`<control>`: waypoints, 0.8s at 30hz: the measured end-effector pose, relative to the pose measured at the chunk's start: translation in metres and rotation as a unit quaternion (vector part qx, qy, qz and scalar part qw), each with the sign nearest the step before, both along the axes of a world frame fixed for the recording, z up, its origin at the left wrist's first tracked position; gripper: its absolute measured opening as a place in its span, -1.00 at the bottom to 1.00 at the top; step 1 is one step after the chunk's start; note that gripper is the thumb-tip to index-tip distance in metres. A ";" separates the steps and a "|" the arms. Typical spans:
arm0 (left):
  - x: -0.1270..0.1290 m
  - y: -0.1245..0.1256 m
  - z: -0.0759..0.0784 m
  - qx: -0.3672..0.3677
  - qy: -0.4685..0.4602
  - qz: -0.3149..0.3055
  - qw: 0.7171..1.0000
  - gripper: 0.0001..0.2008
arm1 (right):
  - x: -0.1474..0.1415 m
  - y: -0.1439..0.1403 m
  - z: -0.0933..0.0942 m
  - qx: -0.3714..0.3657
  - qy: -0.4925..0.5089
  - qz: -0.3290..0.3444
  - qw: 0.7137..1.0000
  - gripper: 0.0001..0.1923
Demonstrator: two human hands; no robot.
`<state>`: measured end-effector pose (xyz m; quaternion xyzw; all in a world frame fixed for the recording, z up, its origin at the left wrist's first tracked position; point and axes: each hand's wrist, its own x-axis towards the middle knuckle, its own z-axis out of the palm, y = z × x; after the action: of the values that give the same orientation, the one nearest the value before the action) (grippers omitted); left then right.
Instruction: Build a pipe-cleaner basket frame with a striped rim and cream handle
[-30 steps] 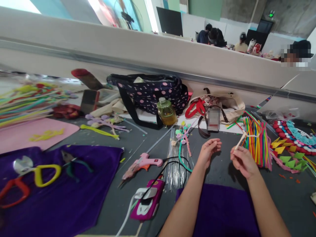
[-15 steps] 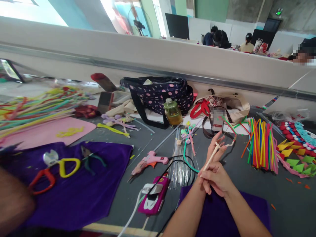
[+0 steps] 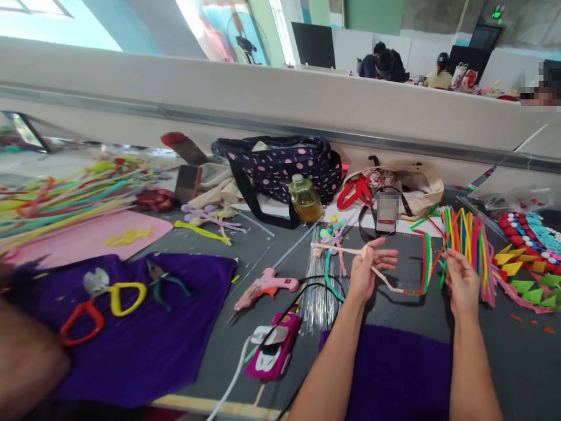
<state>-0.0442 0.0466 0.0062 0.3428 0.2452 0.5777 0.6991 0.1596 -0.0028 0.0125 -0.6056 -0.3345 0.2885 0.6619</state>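
My left hand (image 3: 366,272) is turned with several fingers stretched out, holding a cream, braided-looking cord (image 3: 383,280) near the thumb. One end of the cord sticks out to the left over the clear thin sticks (image 3: 318,292). To the right it runs into a red-and-green striped part (image 3: 425,263) that bends upward. My right hand (image 3: 464,283) is apart from the left, its fingertips pinched at the near side of a bundle of coloured pipe cleaners (image 3: 464,251). What lies between those fingertips is too small to make out. A purple cloth (image 3: 398,368) lies below both hands.
A pink glue gun (image 3: 267,283), a magenta power bank (image 3: 276,351) with cables, scissors (image 3: 127,298) and pliers (image 3: 164,283) lie to the left. Behind stand a bottle (image 3: 304,199), a dotted bag (image 3: 280,166) and a badge holder (image 3: 385,213). Another person's arm (image 3: 30,356) shows at lower left.
My right hand has left the cord beside my left hand and moved right to the pipe cleaners. The cord's cream end has swung left, and its striped part now hangs lower.
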 end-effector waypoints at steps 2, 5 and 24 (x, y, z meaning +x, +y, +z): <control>-0.004 0.002 0.000 -0.020 0.002 -0.014 1.000 -0.49 | 0.000 0.000 -0.004 -0.041 0.067 0.086 0.993 -0.53; -0.006 0.005 -0.001 -0.044 0.021 -0.049 0.998 -0.46 | -0.008 -0.001 -0.006 -0.074 0.129 0.169 0.974 -0.61; 0.016 -0.003 -0.014 -0.059 0.142 -0.064 0.986 -0.52 | -0.026 0.004 -0.014 -0.007 0.175 0.123 0.977 -0.65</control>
<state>-0.0283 0.0438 -0.0074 0.3942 0.3530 0.4620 0.7117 0.1332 0.0015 -0.0017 -0.5046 -0.2831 0.4717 0.6654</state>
